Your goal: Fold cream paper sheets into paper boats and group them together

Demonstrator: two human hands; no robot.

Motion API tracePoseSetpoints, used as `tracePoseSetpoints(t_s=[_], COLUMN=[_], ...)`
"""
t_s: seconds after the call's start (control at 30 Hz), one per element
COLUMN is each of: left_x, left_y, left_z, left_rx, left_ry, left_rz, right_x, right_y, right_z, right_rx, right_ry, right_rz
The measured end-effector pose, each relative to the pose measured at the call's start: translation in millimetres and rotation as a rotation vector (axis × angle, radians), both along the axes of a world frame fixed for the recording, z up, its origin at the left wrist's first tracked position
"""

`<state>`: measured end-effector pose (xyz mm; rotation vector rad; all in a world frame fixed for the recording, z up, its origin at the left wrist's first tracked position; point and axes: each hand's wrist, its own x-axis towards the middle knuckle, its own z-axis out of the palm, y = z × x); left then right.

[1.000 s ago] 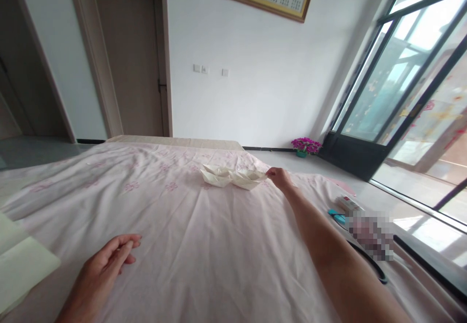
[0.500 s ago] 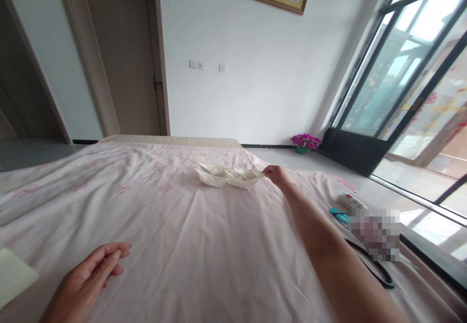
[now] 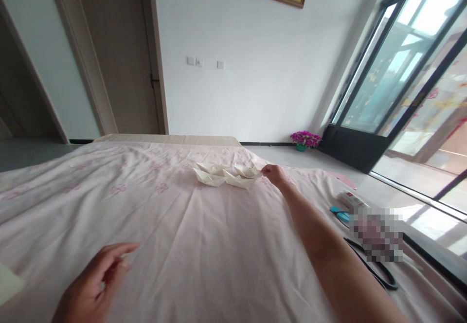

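Observation:
Off-white folded paper boats (image 3: 239,179) sit in a tight cluster on the pink flowered bed sheet (image 3: 204,255). At the cluster's right end, my right hand (image 3: 273,173) is closed, its fingertips pinching the pointed tip of a paper boat. My left hand (image 3: 97,279) is held over the sheet at the lower left, slightly blurred. Its index finger stretches forward, the fingers are apart, and nothing is seen in it. A piece of pale yellow paper (image 3: 9,283) lies at the left edge, partly out of view.
Beside my right forearm lie a white box (image 3: 352,199), a turquoise item (image 3: 340,213), a black loop of strap or cable (image 3: 387,278) and a blurred-out object (image 3: 377,235). Beyond the bed stand a pot of magenta flowers (image 3: 305,139) and a glass door (image 3: 386,80).
My left hand has shifted slightly right, its index finger now stretched and parted from the others. My right hand stays at the paper boat's tip. The camera view has tilted down a little.

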<state>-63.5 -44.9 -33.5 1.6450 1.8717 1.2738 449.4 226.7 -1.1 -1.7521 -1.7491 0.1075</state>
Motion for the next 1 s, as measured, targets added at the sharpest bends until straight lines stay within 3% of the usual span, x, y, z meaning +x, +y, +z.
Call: tracePoseSetpoints(t_s=[0.07, 0.17, 0.3, 0.43, 0.67, 1.0], left_x=[32, 92, 170, 222, 250, 254], left_y=[11, 46, 107, 153, 183, 185], left_z=[9.4, 25.2, 40.3, 40.8, 21.0, 10.6], left_rx=[0.104, 0.208, 0.381, 0.399, 0.326, 0.272], left_ry=[0.157, 0.308, 0.414, 0.511, 0.623, 0.577], left_rz=[-0.265, -0.497, -0.607, -0.640, -0.626, -0.585], right_x=[0, -2, -8, -10, -9, -12], right_y=[0, -2, -11, -20, -18, -17], right_z=[-1.8, -8.6, -28.2, -47.7, -54.0, -49.2], right_rx=[0.007, 0.027, 0.050, 0.069, 0.085, 0.089], right_ry=[0.035, 0.103, 0.205, 0.293, 0.400, 0.435], right_rz=[0.002, -0.010, -0.046, -0.106, -0.124, -0.083])
